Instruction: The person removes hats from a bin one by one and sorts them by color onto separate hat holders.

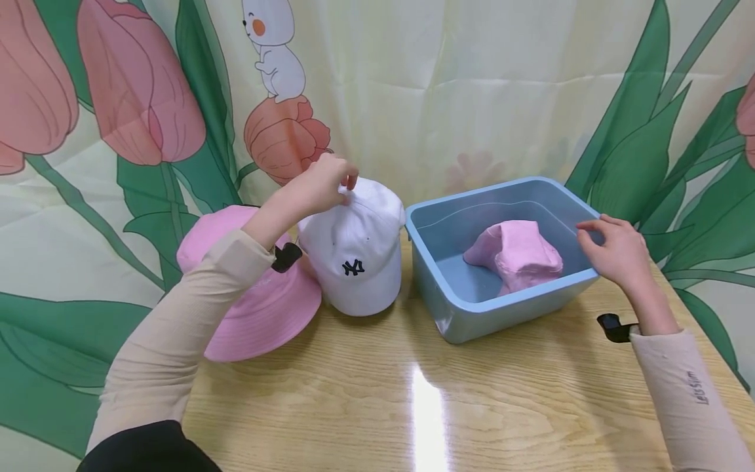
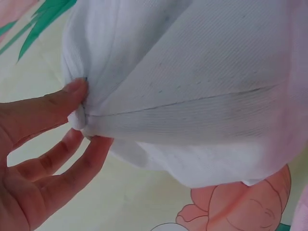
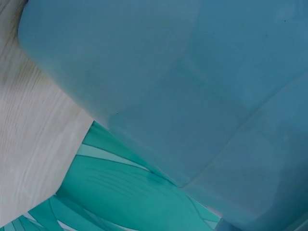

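Note:
My left hand (image 1: 326, 180) pinches the crown top of a white baseball cap (image 1: 368, 226) with a black NY emblem. In the left wrist view, thumb and fingers squeeze the cloth at the end of a seam. The cap stands with its brim downward, close beside a blue plastic bin (image 1: 439, 275). My right hand (image 1: 619, 252) grips the bin's right rim, thumb and index finger reaching over the edge. The right wrist view shows mostly the bin's wall (image 3: 144, 62), with this hand out of sight. Inside the bin lies a crumpled pink hat (image 1: 519, 252).
A pink bucket hat (image 1: 265, 318) sits left of the cap, partly behind the left forearm. All stand on a light wood table (image 1: 330, 406). Against its back hangs a curtain (image 1: 501, 85) printed with tulips and a white animal.

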`<move>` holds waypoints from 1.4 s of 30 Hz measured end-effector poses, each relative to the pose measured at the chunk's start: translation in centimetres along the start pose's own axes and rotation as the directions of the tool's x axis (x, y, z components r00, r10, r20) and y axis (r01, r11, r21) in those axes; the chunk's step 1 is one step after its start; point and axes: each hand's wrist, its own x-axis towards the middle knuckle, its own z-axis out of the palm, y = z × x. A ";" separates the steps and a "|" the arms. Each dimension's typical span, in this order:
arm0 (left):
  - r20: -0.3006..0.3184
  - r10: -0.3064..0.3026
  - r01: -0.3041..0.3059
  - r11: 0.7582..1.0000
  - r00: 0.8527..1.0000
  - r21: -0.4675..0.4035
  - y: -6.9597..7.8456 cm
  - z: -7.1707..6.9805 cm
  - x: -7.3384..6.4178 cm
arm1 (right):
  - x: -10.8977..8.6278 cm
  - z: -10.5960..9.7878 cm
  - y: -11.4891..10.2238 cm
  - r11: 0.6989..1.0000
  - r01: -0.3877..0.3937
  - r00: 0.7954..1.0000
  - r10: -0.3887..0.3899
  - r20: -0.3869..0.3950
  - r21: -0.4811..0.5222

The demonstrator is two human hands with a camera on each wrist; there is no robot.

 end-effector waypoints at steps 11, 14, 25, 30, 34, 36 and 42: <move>-0.131 -0.021 0.007 0.994 0.991 -0.105 -1.5 0.5 -3.5 | 0.5 -0.7 -1.2 0.992 0.122 0.992 -0.123 -0.023 -0.012; -0.167 -0.054 0.036 0.993 0.985 -0.111 -2.1 1.2 -4.9 | 0.9 -1.5 -3.3 0.977 0.210 0.978 -0.210 -0.007 -0.025; -0.202 -0.086 0.089 0.996 0.976 0.007 -4.1 3.8 -7.3 | 3.3 -1.7 -15.3 0.728 0.679 0.734 -0.670 0.111 -0.095; -0.182 -0.106 0.112 0.993 0.978 0.025 -4.4 4.4 -7.7 | 4.1 -0.2 -19.2 0.594 0.798 0.601 -0.772 0.209 -0.101; -0.211 -0.101 0.116 0.992 0.972 0.057 -4.6 4.5 -7.6 | 5.0 1.3 -21.2 0.512 0.853 0.522 -0.821 0.232 -0.103; -0.230 -0.096 0.118 0.990 0.968 0.082 -4.7 4.5 -7.4 | 5.4 2.3 -21.9 0.489 0.865 0.501 -0.830 0.247 -0.109; -0.250 -0.106 0.135 0.985 0.963 0.105 -5.0 4.7 -6.6 | 6.1 4.8 -23.2 0.480 0.870 0.492 -0.826 0.275 -0.117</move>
